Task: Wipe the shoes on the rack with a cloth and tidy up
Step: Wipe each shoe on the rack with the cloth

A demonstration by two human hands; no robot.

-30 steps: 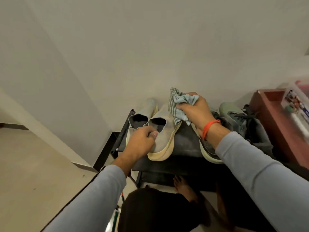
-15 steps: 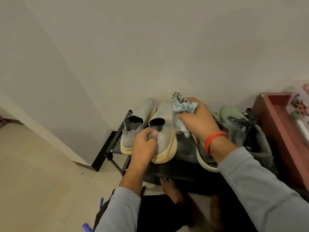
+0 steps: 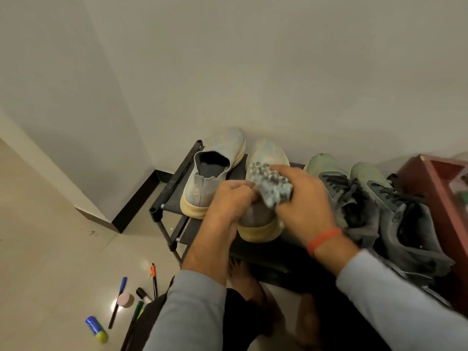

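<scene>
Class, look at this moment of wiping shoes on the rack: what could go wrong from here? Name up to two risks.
1. The grey slip-on shoe being wiped has its heel at the rack front edge; a hard push with the cloth may tip it off.
2. Pens and a bottle lie on the floor beside the person; stepping back could mean slipping.

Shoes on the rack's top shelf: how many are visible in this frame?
4. Two grey slip-on shoes at the left: one free, one under the hands being wiped. Two green laced sneakers at the right. Lower shelves are hidden, so more may exist.
</scene>
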